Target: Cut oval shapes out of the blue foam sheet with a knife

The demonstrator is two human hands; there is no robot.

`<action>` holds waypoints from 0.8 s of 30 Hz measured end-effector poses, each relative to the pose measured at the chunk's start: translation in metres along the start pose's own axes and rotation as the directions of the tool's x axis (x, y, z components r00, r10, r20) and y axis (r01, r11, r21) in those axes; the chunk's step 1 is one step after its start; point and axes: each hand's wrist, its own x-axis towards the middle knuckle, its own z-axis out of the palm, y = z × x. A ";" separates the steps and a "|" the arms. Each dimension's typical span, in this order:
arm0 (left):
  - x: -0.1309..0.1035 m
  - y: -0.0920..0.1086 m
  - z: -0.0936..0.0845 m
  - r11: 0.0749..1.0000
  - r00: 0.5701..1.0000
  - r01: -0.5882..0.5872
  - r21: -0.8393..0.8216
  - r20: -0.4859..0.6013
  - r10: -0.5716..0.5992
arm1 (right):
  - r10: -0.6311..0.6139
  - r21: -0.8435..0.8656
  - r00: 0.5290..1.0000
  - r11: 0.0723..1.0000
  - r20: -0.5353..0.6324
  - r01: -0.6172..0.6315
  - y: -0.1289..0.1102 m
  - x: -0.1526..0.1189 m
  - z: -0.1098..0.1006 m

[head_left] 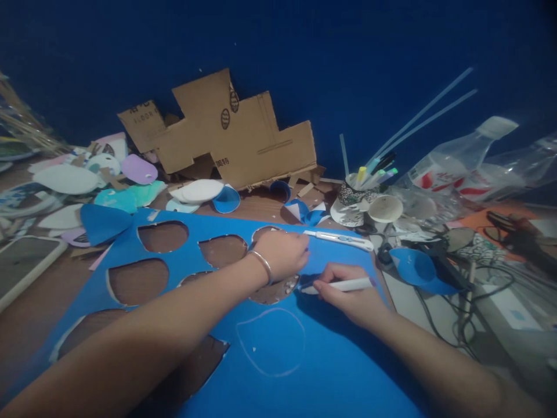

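Note:
A large blue sheet (339,331) lies across the table, with several leaf-shaped holes cut through it and wood showing below. My right hand (354,296) grips a white marker pen (352,284), its tip down at the sheet beside a hole. Wearing a bangle, my left hand (282,254) rests on the sheet between two holes; its fingers are curled down, and what lies under them is hidden. Below both hands, a pale rounded outline (272,342) with one pointed corner is drawn on the blue surface. A white utility knife (342,239) lies just beyond my right hand.
Cut cardboard (243,139) leans against the dark blue wall. Leaf-shaped pieces (67,177) pile up at left, near a pale-rimmed tray (30,261). At right stand a pen cup (350,191) and plastic bottles (456,159), with cables (465,313) in front.

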 end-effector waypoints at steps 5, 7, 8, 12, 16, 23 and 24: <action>0.001 0.000 0.000 1.000 1.000 0.005 0.002 0.003 -0.005 | -0.006 0.035 1.000 0.999 -0.020 0.007 0.003 0.002 0.000; 0.001 0.000 0.000 1.000 1.000 0.008 0.002 0.001 -0.008 | 0.002 0.033 1.000 0.999 -0.015 -0.002 0.003 0.003 0.000; 0.001 0.000 0.000 1.000 1.000 0.008 0.001 0.001 -0.008 | 0.005 0.025 1.000 1.000 -0.012 -0.005 0.003 0.003 0.000; 0.000 0.000 0.000 1.000 1.000 0.002 -0.005 0.007 -0.002 | -0.003 0.000 1.000 1.000 0.004 0.003 0.002 0.002 -0.001; 0.000 0.000 0.000 1.000 1.000 0.011 -0.008 0.014 -0.011 | -0.012 0.020 1.000 1.000 0.016 0.011 0.003 0.002 -0.002; 0.000 0.001 -0.001 1.000 1.000 0.015 -0.012 0.022 -0.014 | 0.008 0.023 1.000 1.000 0.013 -0.008 0.004 0.002 -0.001; 0.000 0.001 -0.001 1.000 1.000 0.016 -0.012 0.023 -0.015 | 0.008 0.012 1.000 1.000 0.015 -0.009 0.004 0.002 -0.001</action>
